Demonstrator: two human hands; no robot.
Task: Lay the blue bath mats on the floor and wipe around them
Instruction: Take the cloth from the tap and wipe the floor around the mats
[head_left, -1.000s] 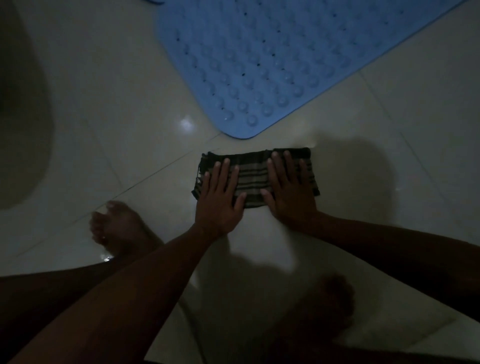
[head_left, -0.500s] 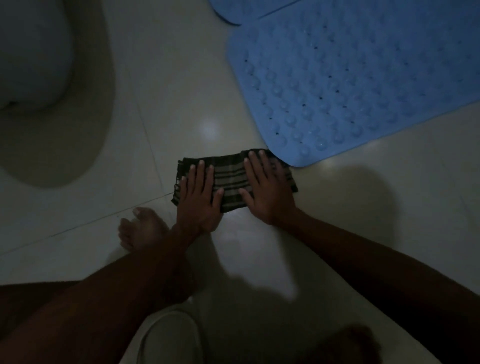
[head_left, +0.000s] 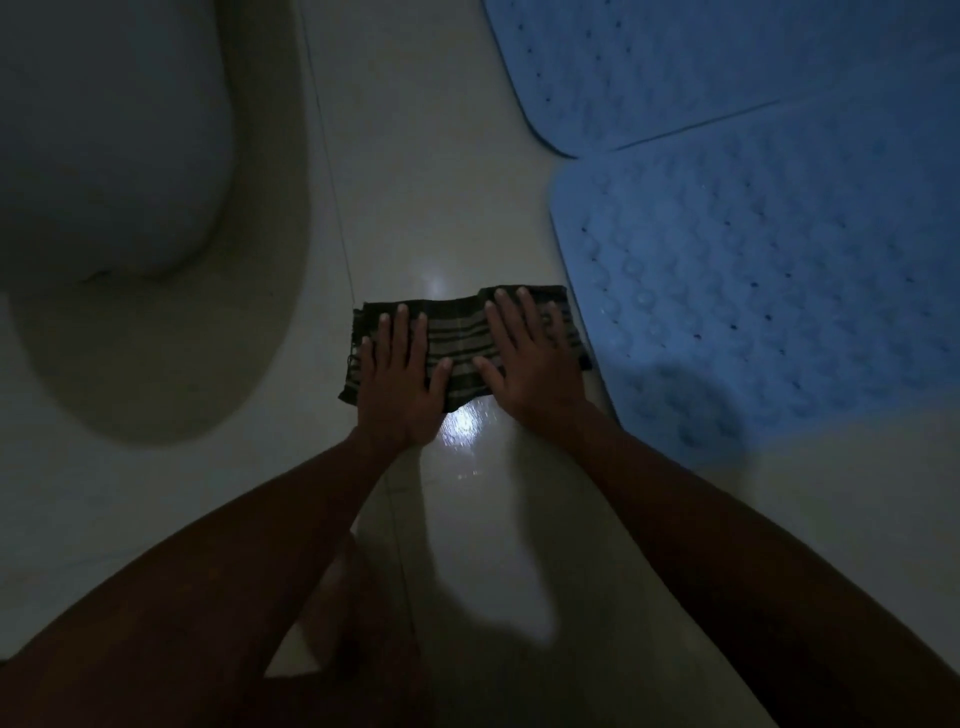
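Observation:
A dark striped cloth (head_left: 460, 338), folded into a strip, lies flat on the pale tiled floor (head_left: 415, 156). My left hand (head_left: 400, 379) presses flat on its left half, fingers spread. On the cloth's right half rests my right hand (head_left: 524, 364), also flat, close to the edge of a blue bath mat (head_left: 779, 291) with raised bumps and small holes. A second blue mat (head_left: 675, 67) lies beyond it, the two meeting at a seam. The cloth's right end touches the near mat's left edge.
A white rounded toilet base (head_left: 104, 156) stands at the upper left with a dark shadow around it. Tile joints run across the floor. A bright wet reflection (head_left: 462, 426) shines just below my hands. The room is dim.
Both hands slid the cloth along the floor beside the near mat, from its corner to its left edge. The view swung, bringing the toilet base and second mat into sight.

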